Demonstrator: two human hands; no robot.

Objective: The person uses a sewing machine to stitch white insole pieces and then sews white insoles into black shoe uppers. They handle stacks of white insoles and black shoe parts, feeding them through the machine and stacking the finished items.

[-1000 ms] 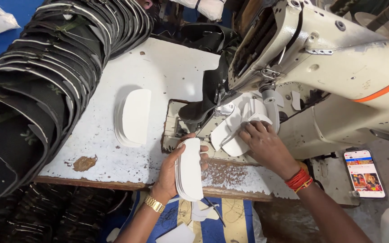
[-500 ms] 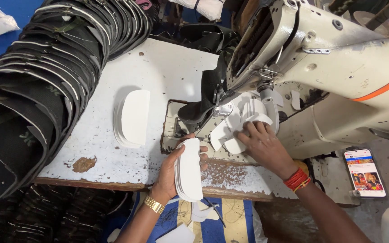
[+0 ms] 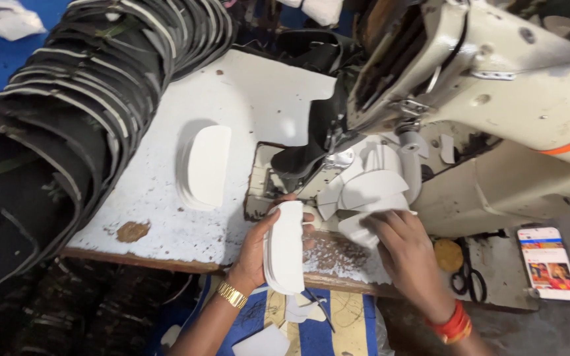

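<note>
- Left hand: closed around one thin stack of white oval pieces, held on edge at the front rim of the table. Individual pieces in this stack cannot be counted. One gold watch sits on the wrist.
- Right hand: fingers bent down and pressing on a fan of white pieces lying on the machine bed; about four overlapping pieces show, exact count uncertain. Whether it pinches one cannot be told. Red bangles circle this wrist.
- Sewing machine: one, cream-coloured with an orange stripe, tilted across the right of the view. Its presser foot stands just left of the fanned pieces, with dark material beneath it.
- Table: one white, worn top with chipped paint along the front edge.
- Second stack of white oval pieces: one, lying flat on the table, well apart from both hands, to the left.
- Black pieces with white edging: one long overlapping row curving along the table's left side; too many to count.
- Phone: one, screen lit, lying at the far right.
- Scissors: one pair, black-handled, between the right hand and the phone.
</note>
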